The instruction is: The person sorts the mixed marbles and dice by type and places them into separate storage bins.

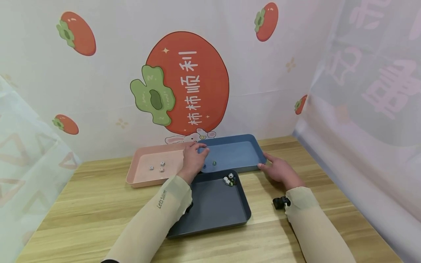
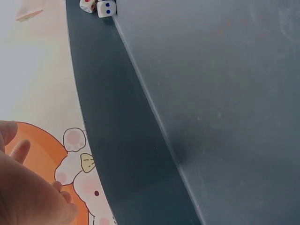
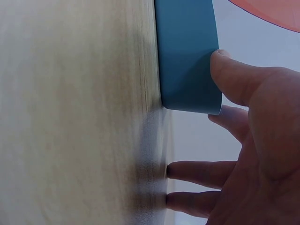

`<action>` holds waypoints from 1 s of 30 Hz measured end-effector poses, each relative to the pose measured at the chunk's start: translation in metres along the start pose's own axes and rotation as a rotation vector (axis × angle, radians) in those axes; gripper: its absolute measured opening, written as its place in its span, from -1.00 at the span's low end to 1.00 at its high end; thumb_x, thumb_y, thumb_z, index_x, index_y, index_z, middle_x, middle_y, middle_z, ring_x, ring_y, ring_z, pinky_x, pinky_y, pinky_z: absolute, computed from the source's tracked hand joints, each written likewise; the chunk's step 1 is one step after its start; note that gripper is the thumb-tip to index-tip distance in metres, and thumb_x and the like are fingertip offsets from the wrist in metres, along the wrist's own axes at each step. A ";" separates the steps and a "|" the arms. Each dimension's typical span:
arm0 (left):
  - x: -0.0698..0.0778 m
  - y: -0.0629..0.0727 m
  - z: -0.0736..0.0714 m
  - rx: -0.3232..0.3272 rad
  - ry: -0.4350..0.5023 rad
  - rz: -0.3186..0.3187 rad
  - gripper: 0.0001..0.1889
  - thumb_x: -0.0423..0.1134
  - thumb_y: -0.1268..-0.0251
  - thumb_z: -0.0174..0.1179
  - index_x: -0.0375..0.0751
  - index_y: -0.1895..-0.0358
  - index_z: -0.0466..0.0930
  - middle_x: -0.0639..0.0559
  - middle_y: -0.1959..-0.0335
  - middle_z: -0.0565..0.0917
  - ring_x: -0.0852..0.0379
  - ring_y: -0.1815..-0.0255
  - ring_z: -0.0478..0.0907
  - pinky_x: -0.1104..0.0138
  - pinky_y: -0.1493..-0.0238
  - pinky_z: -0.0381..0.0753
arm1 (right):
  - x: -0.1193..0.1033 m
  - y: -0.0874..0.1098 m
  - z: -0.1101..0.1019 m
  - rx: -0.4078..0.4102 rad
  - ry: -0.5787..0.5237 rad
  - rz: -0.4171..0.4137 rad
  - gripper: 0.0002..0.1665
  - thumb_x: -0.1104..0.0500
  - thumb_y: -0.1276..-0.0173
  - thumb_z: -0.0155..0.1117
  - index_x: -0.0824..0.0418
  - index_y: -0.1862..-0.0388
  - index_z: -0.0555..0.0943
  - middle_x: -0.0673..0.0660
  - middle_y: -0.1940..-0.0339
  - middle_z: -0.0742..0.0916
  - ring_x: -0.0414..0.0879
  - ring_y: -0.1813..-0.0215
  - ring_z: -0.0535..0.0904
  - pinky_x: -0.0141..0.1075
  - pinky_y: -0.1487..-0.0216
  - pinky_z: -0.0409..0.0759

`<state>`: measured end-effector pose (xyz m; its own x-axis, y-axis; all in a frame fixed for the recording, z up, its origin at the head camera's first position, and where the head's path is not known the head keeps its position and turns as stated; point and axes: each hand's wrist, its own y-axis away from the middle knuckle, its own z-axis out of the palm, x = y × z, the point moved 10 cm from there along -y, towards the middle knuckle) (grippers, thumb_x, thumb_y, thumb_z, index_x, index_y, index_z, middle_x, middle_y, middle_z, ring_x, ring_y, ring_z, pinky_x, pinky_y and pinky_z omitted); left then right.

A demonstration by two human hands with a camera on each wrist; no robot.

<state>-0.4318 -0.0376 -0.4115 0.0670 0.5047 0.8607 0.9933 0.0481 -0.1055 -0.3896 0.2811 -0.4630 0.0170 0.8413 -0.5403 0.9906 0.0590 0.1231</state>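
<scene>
My left hand hovers with loosely bent fingers over the meeting edges of the pink tray and the blue tray; no object shows in it. In the left wrist view only part of this hand appears, beyond the dark grey tray. My right hand holds the blue tray's near right corner, thumb on the outer wall and a finger behind it. Inside the blue tray lie a green marble and a blue marble. Three white dice sit in the pink tray.
Several dice and marbles cluster in the dark tray's far right corner. The trays stand on a wooden table, before a printed cloth backdrop. A small black device is by the right wrist.
</scene>
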 end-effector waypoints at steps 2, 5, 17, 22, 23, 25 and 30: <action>0.002 0.001 0.002 -0.010 0.017 0.008 -0.72 -0.07 -0.44 0.22 -0.11 -0.07 0.68 -0.16 -0.48 0.20 -0.13 -0.45 0.09 -0.02 -0.32 0.34 | 0.000 0.000 0.000 0.000 -0.003 0.000 -0.10 -0.23 -0.54 0.04 0.12 -0.65 0.01 0.43 -0.46 0.34 0.43 -0.43 0.21 0.31 -0.32 0.19; 0.006 0.005 0.005 -0.030 0.035 0.020 -0.70 -0.06 -0.43 0.23 -0.10 -0.09 0.68 -0.16 -0.49 0.20 -0.12 -0.47 0.07 -0.02 -0.32 0.34 | 0.001 0.000 0.000 -0.001 -0.006 0.001 -0.10 -0.23 -0.54 0.04 0.12 -0.65 0.01 0.43 -0.46 0.34 0.43 -0.43 0.21 0.30 -0.32 0.19; 0.030 0.021 0.019 -0.110 0.057 0.118 -0.72 -0.08 -0.42 0.24 -0.08 -0.07 0.70 -0.12 -0.45 0.26 -0.12 -0.51 0.05 -0.04 -0.36 0.26 | 0.001 0.000 -0.001 -0.004 0.005 0.000 -0.09 -0.24 -0.54 0.02 0.13 -0.65 0.00 0.44 -0.46 0.34 0.44 -0.43 0.21 0.31 -0.32 0.18; 0.037 0.031 0.029 -0.175 -0.015 0.170 -0.72 -0.10 -0.41 0.24 -0.07 -0.09 0.69 -0.12 -0.45 0.29 -0.12 -0.48 0.13 -0.07 -0.35 0.27 | 0.000 0.001 0.000 -0.008 0.005 0.002 -0.09 -0.24 -0.53 0.03 0.14 -0.65 0.01 0.44 -0.46 0.34 0.43 -0.43 0.21 0.31 -0.32 0.19; 0.038 0.033 0.032 -0.191 -0.043 0.189 -0.73 -0.11 -0.40 0.24 -0.07 -0.07 0.70 -0.12 -0.45 0.29 -0.13 -0.48 0.13 -0.07 -0.35 0.26 | 0.000 0.001 0.000 -0.009 0.003 0.003 -0.09 -0.24 -0.53 0.04 0.14 -0.65 0.01 0.44 -0.46 0.34 0.43 -0.43 0.21 0.31 -0.32 0.19; 0.042 0.038 0.040 -0.238 -0.096 0.230 -0.75 -0.13 -0.39 0.25 -0.07 -0.04 0.72 -0.12 -0.45 0.29 -0.15 -0.48 0.12 -0.09 -0.33 0.27 | -0.001 0.001 0.000 -0.008 0.002 0.003 -0.09 -0.25 -0.53 0.04 0.13 -0.65 0.01 0.43 -0.46 0.34 0.42 -0.43 0.21 0.30 -0.32 0.19; 0.045 0.051 0.063 -0.380 -0.205 0.307 -0.79 -0.16 -0.36 0.30 -0.07 0.01 0.75 -0.16 -0.48 0.25 -0.23 -0.50 0.06 -0.13 -0.33 0.25 | -0.002 0.002 -0.001 -0.007 0.006 -0.001 -0.09 -0.25 -0.53 0.03 0.13 -0.65 0.01 0.43 -0.46 0.34 0.43 -0.43 0.20 0.30 -0.32 0.18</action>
<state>-0.3839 0.0415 -0.4096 0.3783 0.6067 0.6992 0.8976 -0.4252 -0.1166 -0.3881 0.2797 -0.4612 0.0149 0.8444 -0.5354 0.9897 0.0638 0.1282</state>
